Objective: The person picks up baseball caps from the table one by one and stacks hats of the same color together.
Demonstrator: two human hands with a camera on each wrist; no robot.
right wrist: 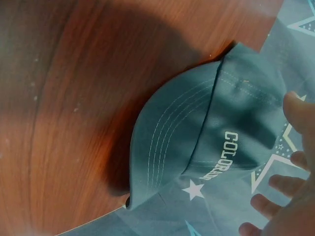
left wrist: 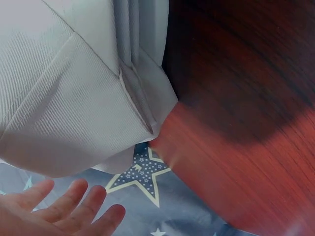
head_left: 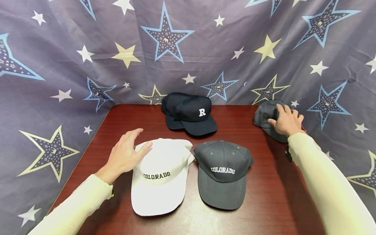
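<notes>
My left hand (head_left: 121, 155) is beside the crown of a white Colorado baseball cap (head_left: 158, 192) at the front left, thumb and fingers spread apart. Pale cap cloth (left wrist: 54, 93) fills much of the left wrist view, with the fingertips just apart from it. At the back right, my right hand (head_left: 288, 121) hovers by a grey Colorado cap (head_left: 262, 114). In the right wrist view this cap (right wrist: 187, 123) lies near the table edge, its crown facing my spread fingers. I cannot tell whether the thumb touches it.
Front centre, a dark grey Colorado cap (head_left: 223, 192) lies next to the white one, brim toward me. Two navy caps overlap at the back, the front cap (head_left: 191, 111) bearing a white R. A star-patterned curtain (head_left: 205, 39) hangs around the reddish-brown table (head_left: 135, 117).
</notes>
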